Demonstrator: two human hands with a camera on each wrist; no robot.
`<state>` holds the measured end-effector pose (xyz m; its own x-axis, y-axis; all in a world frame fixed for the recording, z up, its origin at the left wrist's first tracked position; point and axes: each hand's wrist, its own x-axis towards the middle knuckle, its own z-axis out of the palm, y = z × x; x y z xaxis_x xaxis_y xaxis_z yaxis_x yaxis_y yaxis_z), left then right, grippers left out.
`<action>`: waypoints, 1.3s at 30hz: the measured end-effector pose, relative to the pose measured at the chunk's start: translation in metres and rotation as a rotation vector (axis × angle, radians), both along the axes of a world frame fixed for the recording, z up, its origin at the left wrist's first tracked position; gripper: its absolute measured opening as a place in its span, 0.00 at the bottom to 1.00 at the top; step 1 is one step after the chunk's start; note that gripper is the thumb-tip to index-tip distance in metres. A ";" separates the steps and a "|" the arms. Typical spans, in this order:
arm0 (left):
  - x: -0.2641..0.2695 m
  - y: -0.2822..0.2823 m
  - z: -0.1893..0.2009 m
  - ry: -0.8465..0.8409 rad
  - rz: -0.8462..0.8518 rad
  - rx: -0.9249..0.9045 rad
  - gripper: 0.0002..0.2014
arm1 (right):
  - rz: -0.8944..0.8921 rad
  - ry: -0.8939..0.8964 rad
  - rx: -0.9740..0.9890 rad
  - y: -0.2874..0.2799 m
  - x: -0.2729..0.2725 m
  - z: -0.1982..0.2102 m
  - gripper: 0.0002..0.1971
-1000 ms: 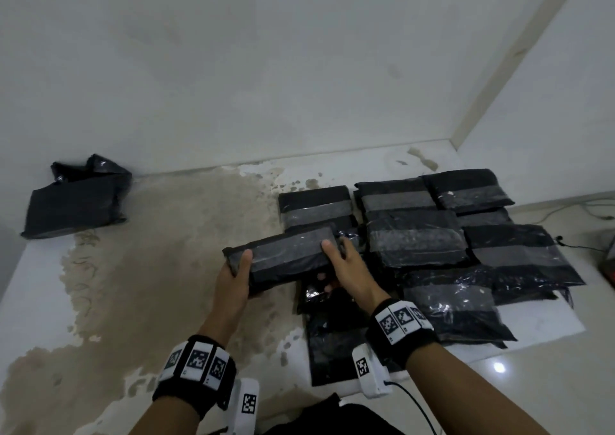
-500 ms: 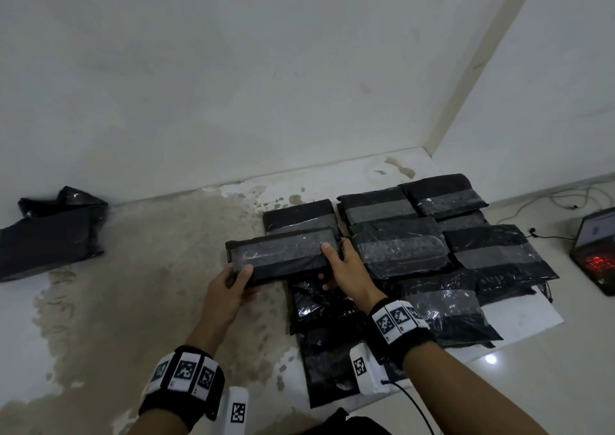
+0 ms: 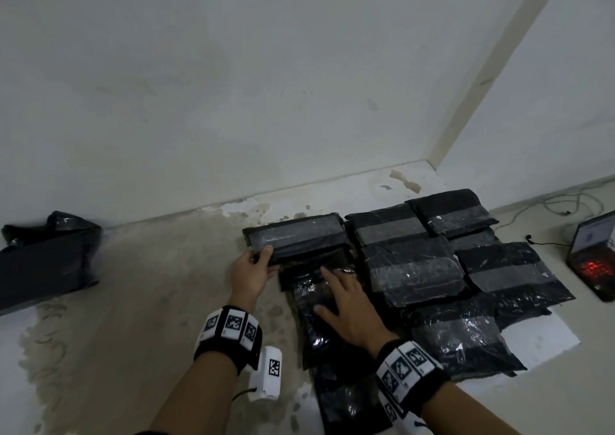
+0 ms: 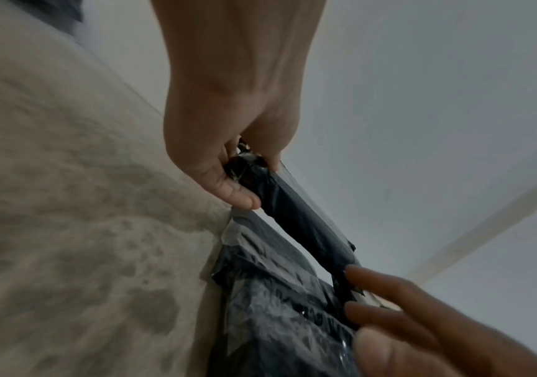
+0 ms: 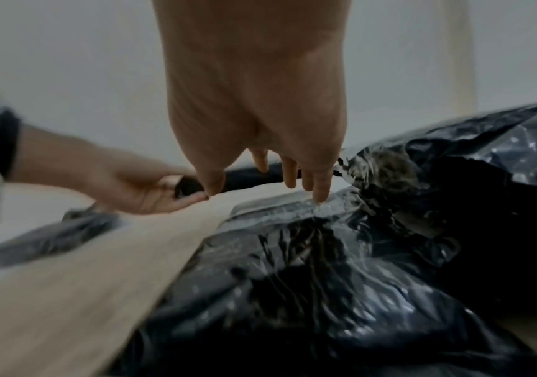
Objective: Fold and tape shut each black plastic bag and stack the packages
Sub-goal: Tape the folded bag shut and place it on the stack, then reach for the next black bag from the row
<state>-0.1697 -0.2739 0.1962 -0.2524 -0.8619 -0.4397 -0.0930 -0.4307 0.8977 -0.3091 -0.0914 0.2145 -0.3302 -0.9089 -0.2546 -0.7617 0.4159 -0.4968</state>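
My left hand (image 3: 254, 270) grips the left end of a taped black package (image 3: 296, 240), thumb on top and fingers under it; the left wrist view shows that package (image 4: 306, 216) held off the floor. It lies at the back of the left column, over another package. My right hand (image 3: 346, 305) is spread with straight fingers, fingertips (image 5: 320, 196) touching a glossy untaped black bag (image 3: 319, 305) just in front of the package. Several taped packages (image 3: 412, 268) lie in rows to the right.
A loose heap of black bags (image 3: 46, 261) sits by the wall at far left. An open laptop (image 3: 595, 255) and cables (image 3: 565, 205) are on the floor at far right. The wall runs close behind the packages. Stained bare floor (image 3: 149, 301) lies to the left.
The held package has moved away from me onto the back of the left column. My right hand has let go of its right end and come down onto the glossy bag.
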 end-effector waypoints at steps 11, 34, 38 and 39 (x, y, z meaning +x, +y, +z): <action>-0.029 -0.006 -0.049 -0.553 -0.262 -0.216 0.26 | 0.157 0.291 0.063 0.018 -0.003 -0.045 0.36; 0.149 0.063 -0.056 -0.938 -0.205 -0.545 0.14 | 0.157 0.264 0.077 0.013 0.000 -0.037 0.36; 0.201 0.079 -0.054 -1.060 -0.185 -0.493 0.26 | 0.120 0.258 -0.025 0.007 0.014 -0.028 0.33; 0.213 0.082 -0.054 -1.083 -0.186 -0.480 0.28 | 0.126 0.259 -0.046 0.005 0.021 -0.027 0.33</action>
<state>0.0437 -0.1919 0.1426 -0.0883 -0.9856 -0.1441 -0.9246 0.0272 0.3800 -0.2879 -0.0868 0.1877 -0.2621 -0.9557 -0.1335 -0.9102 0.2909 -0.2949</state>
